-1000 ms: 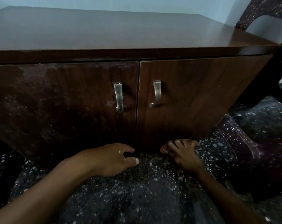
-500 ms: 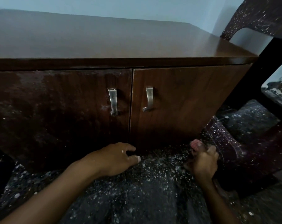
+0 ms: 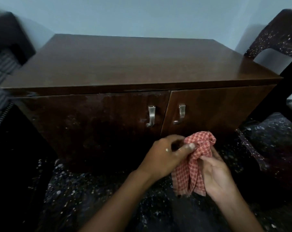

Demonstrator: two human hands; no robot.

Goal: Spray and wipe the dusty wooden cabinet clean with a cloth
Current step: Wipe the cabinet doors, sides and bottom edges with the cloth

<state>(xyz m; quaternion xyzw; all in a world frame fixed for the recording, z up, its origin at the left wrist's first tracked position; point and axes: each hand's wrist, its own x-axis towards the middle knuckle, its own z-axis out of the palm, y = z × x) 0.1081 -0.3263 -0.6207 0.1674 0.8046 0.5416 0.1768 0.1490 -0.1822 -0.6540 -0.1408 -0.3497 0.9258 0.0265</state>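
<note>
Red-checked cloth held in both hands, low in front of the cabinet.

The cloth's bunched upper end is pinched by the left hand, thumb and curled fingers closed on the fabric; the rest is draped down across the upturned palm of the right hand, whose thumb is laid over the cloth (its fingers are hidden behind the fabric, so their curl cannot be told). The cloth is carried clear of the speckled floor, just before the lower edge of the right door. Pale dusty blotches are seen on the left door; two metal handles flank the door seam. A speckled plastic chair is noted at right.
</note>
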